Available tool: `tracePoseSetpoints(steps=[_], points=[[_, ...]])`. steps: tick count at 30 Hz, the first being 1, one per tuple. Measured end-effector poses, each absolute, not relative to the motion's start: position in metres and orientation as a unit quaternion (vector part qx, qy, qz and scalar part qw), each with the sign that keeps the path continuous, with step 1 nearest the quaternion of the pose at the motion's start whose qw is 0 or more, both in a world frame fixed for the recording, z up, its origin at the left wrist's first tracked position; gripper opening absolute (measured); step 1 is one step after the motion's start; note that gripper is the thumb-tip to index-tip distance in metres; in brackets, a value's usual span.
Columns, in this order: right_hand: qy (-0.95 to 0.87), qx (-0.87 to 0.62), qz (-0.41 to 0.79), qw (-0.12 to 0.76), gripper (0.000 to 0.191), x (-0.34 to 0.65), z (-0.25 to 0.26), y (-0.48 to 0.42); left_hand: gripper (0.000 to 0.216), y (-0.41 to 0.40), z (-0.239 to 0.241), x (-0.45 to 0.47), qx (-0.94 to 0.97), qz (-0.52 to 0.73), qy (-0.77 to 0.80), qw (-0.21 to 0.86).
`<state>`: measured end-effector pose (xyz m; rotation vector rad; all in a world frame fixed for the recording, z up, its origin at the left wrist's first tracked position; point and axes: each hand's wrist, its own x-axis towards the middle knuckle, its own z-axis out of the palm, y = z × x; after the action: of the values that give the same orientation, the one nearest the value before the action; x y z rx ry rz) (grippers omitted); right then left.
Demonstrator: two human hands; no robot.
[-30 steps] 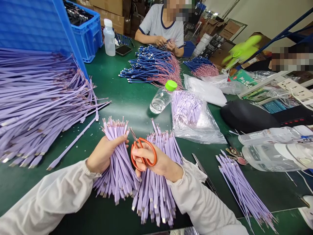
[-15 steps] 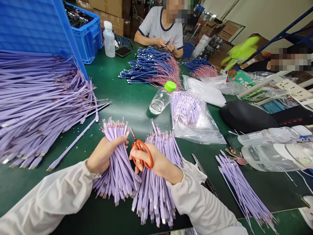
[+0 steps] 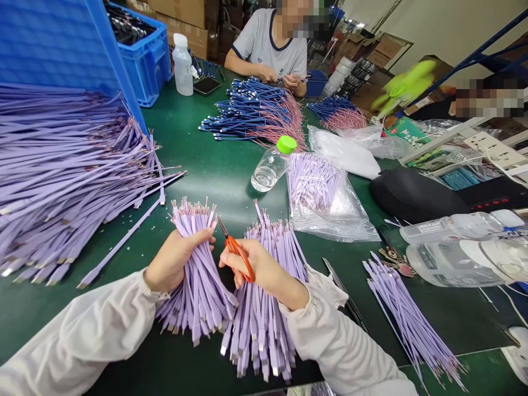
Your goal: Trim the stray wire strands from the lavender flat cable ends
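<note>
The work surface is a green desk (image 3: 218, 165), viewed from the near edge, with 12 o'clock at the far side. A co-worker (image 3: 272, 47) sits at 12 o'clock, hands at a small blue cable. At 11 o'clock stands a blue plastic crate (image 3: 144, 63). At 9 o'clock lies a large pile of lilac flat cables (image 3: 70, 176). Blue cables with pink wire ends (image 3: 251, 110) lie at 12 to 1 o'clock, and a plastic bag of lilac cables (image 3: 322, 198) lies at 1 o'clock. A water bottle with a green cap (image 3: 272, 165) lies on its side just beside that bag. A loose lilac bundle (image 3: 408, 313) lies at 4 o'clock.

The left hand (image 3: 179, 261) extends from a white sleeve, palm around a bundle of lilac flat cables (image 3: 200, 286). Its fingers (image 3: 202, 237) are closed around the bundle, whose wire ends project upward past them. The right hand (image 3: 264, 269) is near the bundle, above a second lilac bundle (image 3: 264, 313) on the desk. Its fingers (image 3: 231, 259) are clamped on the orange-handled scissors (image 3: 238, 256). The scissor tips point toward 11 o'clock, just beside the wire ends of the held bundle.
</note>
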<state>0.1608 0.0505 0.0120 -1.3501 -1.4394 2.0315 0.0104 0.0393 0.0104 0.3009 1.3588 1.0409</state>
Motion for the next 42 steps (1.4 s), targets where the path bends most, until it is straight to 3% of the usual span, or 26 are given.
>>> tracePoseSetpoints(steps=[18, 25, 42], points=[[-0.539, -0.496, 0.658, 0.172, 0.019, 0.161, 0.021, 0.049, 0.023, 0.039, 0.01, 0.01, 0.146, 0.453, 0.595, 0.648], [-0.542, -0.494, 0.659, 0.169, 0.003, 0.162, 0.019, 0.049, 0.024, 0.039, 0.009, 0.009, 0.153, 0.457, 0.598, 0.64], [-0.59, -0.506, 0.603, 0.179, 0.009, 0.164, 0.021, 0.049, 0.031, 0.039, 0.006, 0.008, 0.169, 0.462, 0.609, 0.623]])
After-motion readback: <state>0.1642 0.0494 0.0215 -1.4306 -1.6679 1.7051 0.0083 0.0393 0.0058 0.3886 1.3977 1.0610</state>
